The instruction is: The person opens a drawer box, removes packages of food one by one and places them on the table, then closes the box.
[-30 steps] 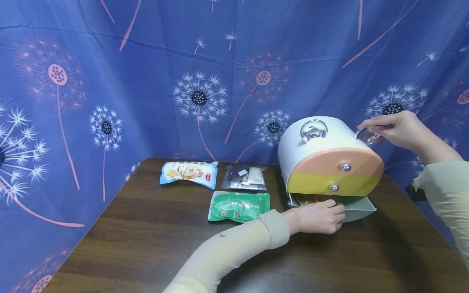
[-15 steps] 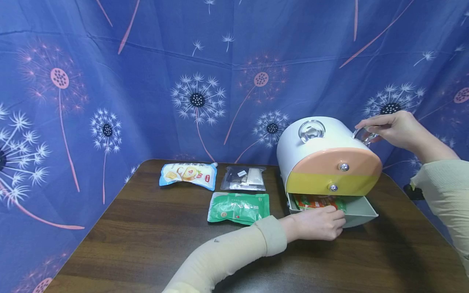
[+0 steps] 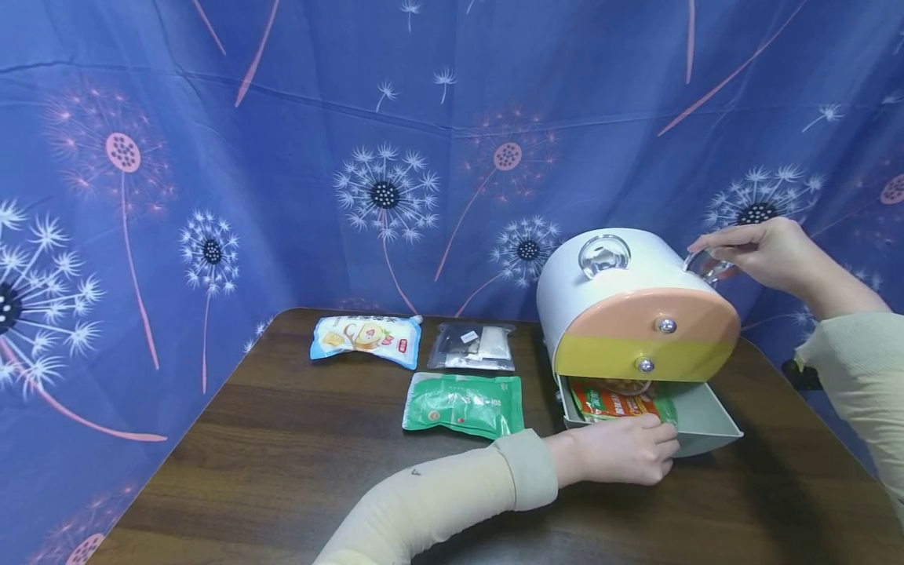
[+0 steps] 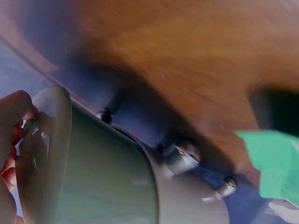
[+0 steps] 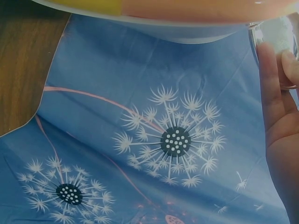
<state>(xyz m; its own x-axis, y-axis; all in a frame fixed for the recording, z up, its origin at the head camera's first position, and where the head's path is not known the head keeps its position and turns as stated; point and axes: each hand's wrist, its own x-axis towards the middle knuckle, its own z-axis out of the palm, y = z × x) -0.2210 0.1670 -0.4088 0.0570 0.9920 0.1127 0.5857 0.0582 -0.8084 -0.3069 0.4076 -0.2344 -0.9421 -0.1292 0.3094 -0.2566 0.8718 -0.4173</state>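
Note:
A white rounded cabinet (image 3: 565, 314) with orange and yellow drawer fronts stands at the table's right. Its pale green bottom drawer (image 3: 713, 420) is pulled out and holds a red and green snack packet (image 3: 614, 400). My left hand (image 3: 625, 451) grips at that drawer's front; in the left wrist view its fingers (image 4: 16, 105) curl around a small shiny knob (image 4: 21, 125), partly hidden. On top of the cabinet, my right hand (image 3: 770, 251) pinches the right silver ring-shaped handle (image 3: 695, 263). The right wrist view shows thumb and fingers around this handle (image 5: 273, 35).
Left of the cabinet lie a green packet (image 3: 462, 404), a clear bag with dark and white contents (image 3: 473, 347) and a blue and white pouch (image 3: 367, 337). Silver knobs (image 3: 666, 325) mark the upper drawers. A blue dandelion-patterned cloth (image 3: 282, 196) hangs behind the table (image 3: 282, 471).
The bottom drawer has slid further out toward the front with my left hand, and more of the snack packet inside shows. My right hand stays on the silver handle.

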